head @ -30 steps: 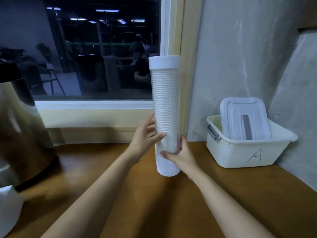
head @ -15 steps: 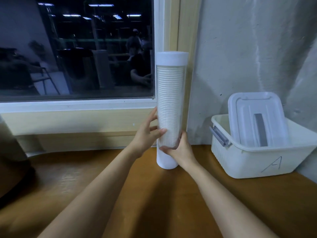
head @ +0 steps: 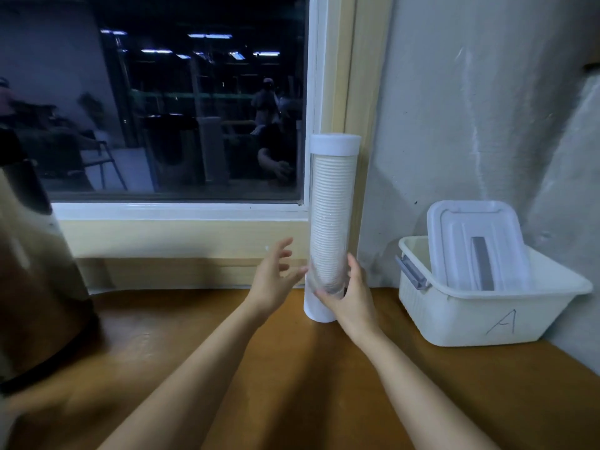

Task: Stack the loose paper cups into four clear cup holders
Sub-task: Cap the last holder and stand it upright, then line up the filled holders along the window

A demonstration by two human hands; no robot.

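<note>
A tall clear cup holder (head: 331, 219) with white caps at both ends stands upright on the wooden counter against the window frame. A stack of white paper cups (head: 331, 203) fills it. My right hand (head: 352, 295) grips the tube's lower part, thumb and fingers curled round it. My left hand (head: 274, 279) hovers just left of the tube with fingers spread, apart from it or barely brushing it. No loose cups show.
A white plastic bin (head: 470, 319) marked "A" sits at the right against the wall, with its lid (head: 477, 241) leaning inside. A large steel urn (head: 35, 280) stands at the left edge. The wooden counter (head: 292, 384) stretches toward me.
The holder has been moved back against the window frame and set down. My left hand has come off the tube and opened; my right hand still holds it.
</note>
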